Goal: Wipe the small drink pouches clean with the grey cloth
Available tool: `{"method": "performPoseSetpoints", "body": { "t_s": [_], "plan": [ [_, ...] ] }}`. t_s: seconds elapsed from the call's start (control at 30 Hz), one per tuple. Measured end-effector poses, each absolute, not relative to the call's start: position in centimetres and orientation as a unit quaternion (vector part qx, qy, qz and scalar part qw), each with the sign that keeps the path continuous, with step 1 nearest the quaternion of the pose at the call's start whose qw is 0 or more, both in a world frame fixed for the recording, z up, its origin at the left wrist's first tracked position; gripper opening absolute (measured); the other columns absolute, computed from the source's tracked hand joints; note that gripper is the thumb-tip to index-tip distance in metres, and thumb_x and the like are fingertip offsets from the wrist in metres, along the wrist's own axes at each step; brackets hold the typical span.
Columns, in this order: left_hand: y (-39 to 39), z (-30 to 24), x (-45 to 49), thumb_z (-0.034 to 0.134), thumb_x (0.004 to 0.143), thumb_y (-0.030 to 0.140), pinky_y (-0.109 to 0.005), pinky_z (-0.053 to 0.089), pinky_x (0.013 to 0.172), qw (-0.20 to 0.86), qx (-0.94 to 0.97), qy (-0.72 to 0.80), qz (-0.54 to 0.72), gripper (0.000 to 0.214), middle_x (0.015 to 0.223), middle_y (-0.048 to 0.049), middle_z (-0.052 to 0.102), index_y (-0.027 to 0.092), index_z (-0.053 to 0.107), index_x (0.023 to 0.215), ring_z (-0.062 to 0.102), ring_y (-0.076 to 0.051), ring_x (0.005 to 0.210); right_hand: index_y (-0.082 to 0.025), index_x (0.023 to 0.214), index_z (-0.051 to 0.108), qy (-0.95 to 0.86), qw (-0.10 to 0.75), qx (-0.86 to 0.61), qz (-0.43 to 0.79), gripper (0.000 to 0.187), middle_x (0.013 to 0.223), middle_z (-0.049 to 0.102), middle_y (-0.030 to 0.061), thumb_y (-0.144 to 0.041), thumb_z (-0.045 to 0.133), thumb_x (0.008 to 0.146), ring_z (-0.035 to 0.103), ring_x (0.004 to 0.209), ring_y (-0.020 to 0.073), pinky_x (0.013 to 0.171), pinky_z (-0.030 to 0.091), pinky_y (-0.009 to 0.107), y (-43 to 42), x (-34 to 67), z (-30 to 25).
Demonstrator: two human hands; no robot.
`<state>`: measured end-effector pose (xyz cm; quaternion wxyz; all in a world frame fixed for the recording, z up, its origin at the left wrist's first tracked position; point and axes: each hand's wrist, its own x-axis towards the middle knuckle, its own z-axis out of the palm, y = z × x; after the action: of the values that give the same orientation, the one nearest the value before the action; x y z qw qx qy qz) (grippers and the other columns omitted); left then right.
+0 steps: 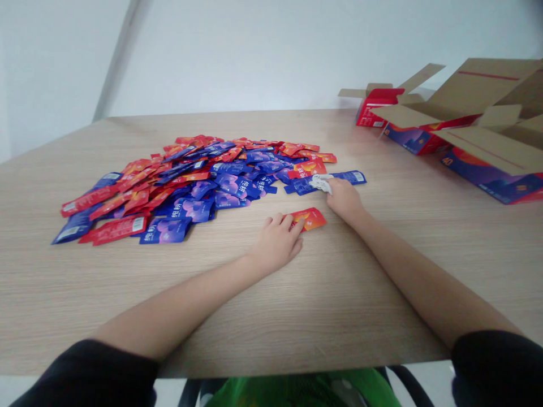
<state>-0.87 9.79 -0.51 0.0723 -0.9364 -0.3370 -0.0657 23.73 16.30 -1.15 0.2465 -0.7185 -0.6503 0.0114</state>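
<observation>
My left hand (278, 243) lies on the table with its fingers spread. Some of its fingertips rest on the left part of a red-orange packet (313, 218), which lies flat. Closed around a crumpled white tissue or cloth (321, 182), my right hand (344, 198) is at the right edge of the pile. The white wad touches a blue packet (354, 177) lying crosswise beneath it. Just behind is another red packet (307, 168). To the left spreads a heap of blue and red packets (231, 185), many overlapping.
Opened cardboard boxes stand at the right: a small red one (375, 107) at the back, a blue and red one (407, 138), and a larger one (479, 175) nearer, flaps sticking out. The pale wooden table (322, 316) meets a white wall (271, 56) behind.
</observation>
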Motion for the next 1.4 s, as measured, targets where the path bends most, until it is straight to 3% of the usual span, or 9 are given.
{"method": "performPoseSetpoints", "body": {
  "t_s": [0.23, 0.27, 0.37, 0.7, 0.9, 1.03, 1.13, 1.27, 1.4],
  "plan": [
    [9.2, -1.1, -1.0, 0.039, 0.098, 0.033, -0.043, 0.042, 0.086, 0.045, -0.943, -0.318, -0.089, 0.048, 0.127, -0.011, 0.058, 0.015, 0.046, 0.142, 0.049, -0.029, 0.11, -0.015, 0.114, 0.066, -0.589, 0.355, -0.688, 0.231, 0.037, 0.097, 0.075, 0.0086, -0.027, 0.053, 0.082, 0.07, 0.075, 0.0206, 0.067, 0.056, 0.032, 13.0, 24.3, 3.0],
    [9.1, -1.1, -1.0, 0.039, 0.097, 0.032, -0.043, 0.041, 0.086, 0.045, -0.944, -0.315, -0.088, 0.048, 0.127, -0.0117, 0.058, 0.013, 0.047, 0.14, 0.049, -0.029, 0.109, -0.015, 0.115, 0.066, -0.547, 0.407, -0.647, 0.343, 0.04, 0.099, 0.075, 0.0094, -0.028, 0.057, 0.079, 0.07, 0.074, 0.0212, 0.065, 0.057, 0.033, 12.3, 23.8, 2.9],
    [8.9, -0.8, -0.8, 0.039, 0.097, 0.031, -0.044, 0.041, 0.086, 0.05, -0.948, -0.305, -0.081, 0.047, 0.126, -0.0128, 0.059, 0.01, 0.049, 0.137, 0.05, -0.03, 0.108, -0.015, 0.104, 0.07, -0.479, 0.421, -0.646, 0.419, 0.036, 0.09, 0.076, 0.0078, -0.028, 0.062, 0.071, 0.07, 0.07, 0.021, 0.063, 0.057, 0.033, 11.1, 21.8, 1.3],
    [8.6, 0.2, -3.5, 0.038, 0.098, 0.034, -0.048, 0.04, 0.099, 0.03, -0.943, -0.33, -0.033, 0.052, 0.149, -0.0134, 0.047, 0.008, 0.044, 0.143, 0.047, -0.033, 0.126, -0.014, 0.097, 0.07, -0.454, 0.427, -0.699, 0.352, 0.032, 0.092, 0.076, 0.0069, -0.022, 0.063, 0.067, 0.069, 0.078, 0.0203, 0.061, 0.053, 0.026, 11.2, 20.6, -1.8],
    [7.3, -1.0, -5.6, 0.039, 0.096, 0.049, -0.056, 0.026, 0.114, -0.015, -0.947, -0.32, -0.027, 0.07, 0.162, -0.0107, 0.026, 0.013, 0.026, 0.154, 0.027, -0.039, 0.145, -0.015, 0.102, 0.069, -0.476, 0.423, -0.682, 0.358, 0.034, 0.093, 0.076, 0.0071, -0.024, 0.062, 0.071, 0.07, 0.079, 0.0228, 0.067, 0.056, 0.033, 10.5, 20.5, -0.9],
    [6.7, -1.0, -5.2, 0.041, 0.093, 0.057, -0.06, 0.024, 0.114, -0.033, -0.945, -0.326, -0.018, 0.078, 0.162, -0.0128, 0.025, 0.01, 0.025, 0.154, 0.023, -0.042, 0.146, -0.017, 0.121, 0.061, -0.558, 0.454, -0.68, 0.142, 0.045, 0.116, 0.07, 0.0098, -0.022, 0.055, 0.077, 0.065, 0.102, 0.0255, 0.09, 0.052, 0.039, 8.6, 19.3, 1.5],
    [6.5, -0.9, -5.0, 0.041, 0.092, 0.058, -0.059, 0.024, 0.115, -0.04, -0.942, -0.331, -0.025, 0.08, 0.162, -0.0134, 0.025, 0.01, 0.026, 0.154, 0.022, -0.042, 0.147, -0.017, 0.138, 0.048, -0.645, 0.391, -0.657, 0.003, 0.053, 0.136, 0.058, 0.0123, -0.016, 0.044, 0.085, 0.054, 0.123, 0.0245, 0.103, 0.043, 0.039, 6.6, 17.3, 2.1],
    [6.4, -0.7, -4.9, 0.043, 0.091, 0.058, -0.059, 0.021, 0.116, -0.037, -0.941, -0.333, -0.037, 0.075, 0.156, -0.0178, 0.037, 0.009, 0.037, 0.148, 0.027, -0.04, 0.145, -0.018, 0.139, 0.052, -0.797, 0.16, -0.582, -0.02, 0.051, 0.143, 0.05, 0.016, -0.025, 0.043, 0.09, 0.044, 0.132, 0.0319, 0.106, 0.035, 0.05, 4.7, 14.0, 0.1],
    [6.1, -0.4, -4.9, 0.045, 0.091, 0.057, -0.057, 0.023, 0.117, -0.032, -0.938, -0.342, -0.038, 0.068, 0.148, -0.0194, 0.047, 0.01, 0.049, 0.139, 0.033, -0.039, 0.143, -0.021, 0.149, 0.041, -0.812, 0.106, -0.572, -0.038, 0.058, 0.151, 0.042, 0.0168, -0.036, 0.044, 0.093, 0.037, 0.136, 0.0348, 0.106, 0.03, 0.054, 4.1, 12.7, -1.5]
  ]
}}
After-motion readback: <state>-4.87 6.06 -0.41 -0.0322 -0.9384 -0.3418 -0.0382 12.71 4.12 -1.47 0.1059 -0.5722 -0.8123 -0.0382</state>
